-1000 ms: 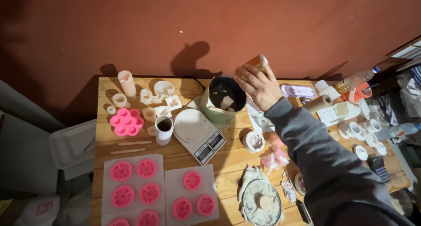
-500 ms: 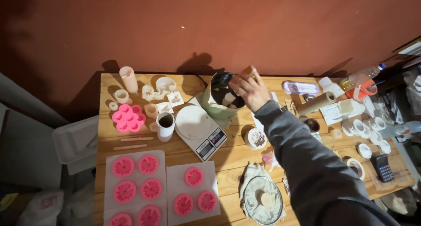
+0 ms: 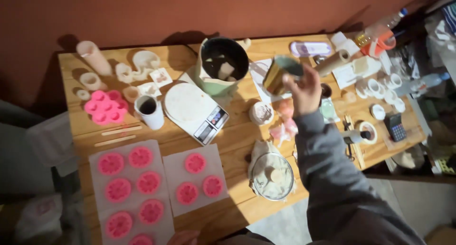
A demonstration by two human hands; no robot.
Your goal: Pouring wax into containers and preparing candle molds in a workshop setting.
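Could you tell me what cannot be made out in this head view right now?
- Left hand: cut off by the bottom edge; grip unknown.
- Cup in the right hand: contents blurred and turned away.
- Pot: pale lumps inside, too dark to identify.
- Scale: display too small to read.

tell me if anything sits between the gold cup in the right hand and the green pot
Nothing visible does. The right hand holds the gold cup in the air just right of the green pot, with only bare table and paper below the gap.
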